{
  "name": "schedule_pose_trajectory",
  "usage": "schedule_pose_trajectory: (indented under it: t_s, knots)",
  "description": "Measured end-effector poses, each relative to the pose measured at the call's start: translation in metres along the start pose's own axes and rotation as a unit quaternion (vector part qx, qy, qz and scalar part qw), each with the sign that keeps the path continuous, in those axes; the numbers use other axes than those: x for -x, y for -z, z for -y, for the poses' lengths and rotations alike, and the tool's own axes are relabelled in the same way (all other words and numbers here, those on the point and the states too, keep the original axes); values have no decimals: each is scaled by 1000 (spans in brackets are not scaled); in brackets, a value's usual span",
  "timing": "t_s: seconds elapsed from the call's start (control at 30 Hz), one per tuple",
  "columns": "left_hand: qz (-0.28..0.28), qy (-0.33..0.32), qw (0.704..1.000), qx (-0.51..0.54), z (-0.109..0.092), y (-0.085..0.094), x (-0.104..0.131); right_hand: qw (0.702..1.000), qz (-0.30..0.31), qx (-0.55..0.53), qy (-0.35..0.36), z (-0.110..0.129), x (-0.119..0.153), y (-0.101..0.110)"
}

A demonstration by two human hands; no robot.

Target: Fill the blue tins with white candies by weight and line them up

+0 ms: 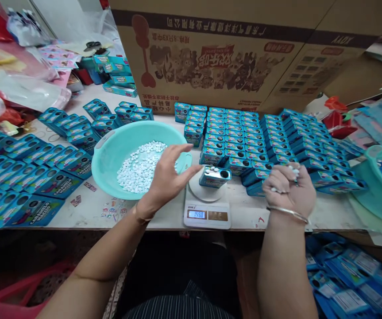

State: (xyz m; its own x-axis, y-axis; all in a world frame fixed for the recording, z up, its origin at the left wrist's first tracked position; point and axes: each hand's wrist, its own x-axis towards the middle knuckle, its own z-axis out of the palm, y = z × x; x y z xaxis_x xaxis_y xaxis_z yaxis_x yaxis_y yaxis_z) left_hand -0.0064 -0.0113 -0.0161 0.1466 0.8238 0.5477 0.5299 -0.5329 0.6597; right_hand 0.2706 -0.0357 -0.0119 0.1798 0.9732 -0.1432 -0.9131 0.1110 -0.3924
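Head view: one box [215, 181] is seen upright on the scale [191, 222], with a few white pieces [211, 169] visible at its top. Digits are lit on the display [197, 215], but the exact reading cannot be taken with confidence.

The left hand [167, 175] is held over the near edge of the basin [106, 166], its thumb and forefinger spread wide and nothing seen between them. The thumb tip is placed just beside the box; whether contact is made cannot be told. The right hand [292, 190] is held to the right of the scale, palm up, with its fingers curled over a small lot of white pieces. None is seen pinched singly.

Progress, as judged: loading of the box is begun and possibly near full, since pieces are seen at its top; closure is not done. Loose pieces are seen in the hand and across much of the basin floor, so stock is left. Boxes are stood in rows behind and to the right of the scale [233, 133], and more are grouped left of the basin [41, 170]. Their contents are hidden, so which are filled cannot be settled. A carton [244, 31] is stood behind the rows.
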Motion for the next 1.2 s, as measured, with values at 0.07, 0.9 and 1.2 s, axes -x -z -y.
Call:
schedule_pose_trajectory:
  t_s: [0.07, 0.9, 1.2]
  knots:
    - [-34, 8, 999, -19, 2, 19, 12, 1000, -16, 16, 12, 4, 17, 17]
    - [25, -86, 988, -129, -7, -35, 30, 976, -31, 183, 117, -67, -17, -31]
    - [84, -65, 987, -121, -2, -64, 14, 948, -34, 258, 182, -90, -27, -36]
